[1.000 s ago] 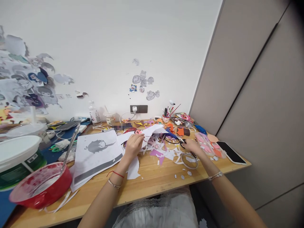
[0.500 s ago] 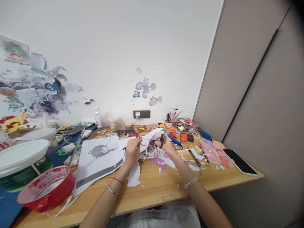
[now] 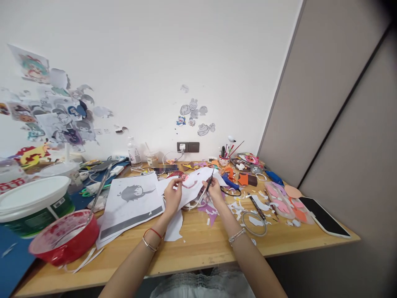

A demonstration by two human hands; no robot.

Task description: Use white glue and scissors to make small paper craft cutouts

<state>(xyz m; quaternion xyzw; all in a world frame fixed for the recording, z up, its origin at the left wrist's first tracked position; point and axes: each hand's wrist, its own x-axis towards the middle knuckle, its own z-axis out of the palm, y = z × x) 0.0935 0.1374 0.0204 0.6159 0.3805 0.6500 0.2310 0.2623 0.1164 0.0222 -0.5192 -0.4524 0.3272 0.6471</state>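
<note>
My left hand point(image 3: 173, 194) pinches the left edge of a white sheet of paper point(image 3: 192, 193), which carries a thin reddish shape. The sheet is raised a little over the littered desk. A pair of dark-handled scissors point(image 3: 210, 182) is gripped in my right hand point(image 3: 214, 190) at the sheet's right side, pointing up and away. Whether the blades are apart cannot be made out, and my fingers hide part of the handles. Left of my left hand lies a printed sheet with a grey drawing of a head point(image 3: 133, 193). A loose paper offcut point(image 3: 174, 227) rests below the held sheet.
A red bowl point(image 3: 63, 242) and a white-lidded green tub point(image 3: 37, 213) stand at the left. A pen cup point(image 3: 224, 160) and a blue glue gun point(image 3: 231, 182) are behind my right hand. Coloured scraps litter the right side, near a tablet point(image 3: 324, 216).
The view has swung slightly left. My right hand has turned the scissors more upright, and the held sheet now lies flatter and faces me more, showing its reddish shape.
</note>
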